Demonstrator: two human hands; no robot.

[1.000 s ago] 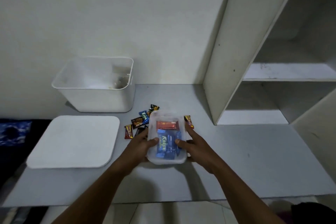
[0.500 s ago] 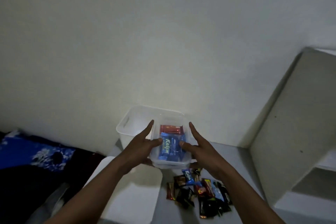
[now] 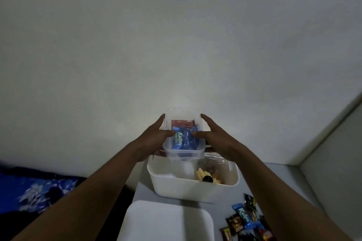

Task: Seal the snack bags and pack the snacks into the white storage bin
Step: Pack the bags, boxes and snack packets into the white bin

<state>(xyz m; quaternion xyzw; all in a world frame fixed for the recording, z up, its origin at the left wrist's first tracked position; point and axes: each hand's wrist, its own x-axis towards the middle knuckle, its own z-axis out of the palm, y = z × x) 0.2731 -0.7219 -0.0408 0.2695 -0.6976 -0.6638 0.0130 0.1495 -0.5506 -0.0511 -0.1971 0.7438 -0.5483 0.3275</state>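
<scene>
A clear plastic container (image 3: 183, 151) with blue and red snack packets inside hangs in the air above the white storage bin (image 3: 193, 190). My left hand (image 3: 154, 141) grips its left side and my right hand (image 3: 212, 139) grips its right side, thumbs on the lid. Inside the bin lie a clear snack bag (image 3: 212, 159) and some yellow snacks with a dark piece (image 3: 205, 177). Several loose wrapped candies (image 3: 245, 223) are scattered on the grey table at the lower right.
The bin's flat white lid (image 3: 164, 221) lies on the table (image 3: 244, 182) in front of the bin. A white cabinet panel (image 3: 337, 148) rises at the right. Blue patterned fabric (image 3: 35, 190) sits lower left, beyond the table edge. A plain wall fills the background.
Both hands lifted the clear container off the table and carried it forward and up, over the white bin. The camera has tilted up toward the wall.
</scene>
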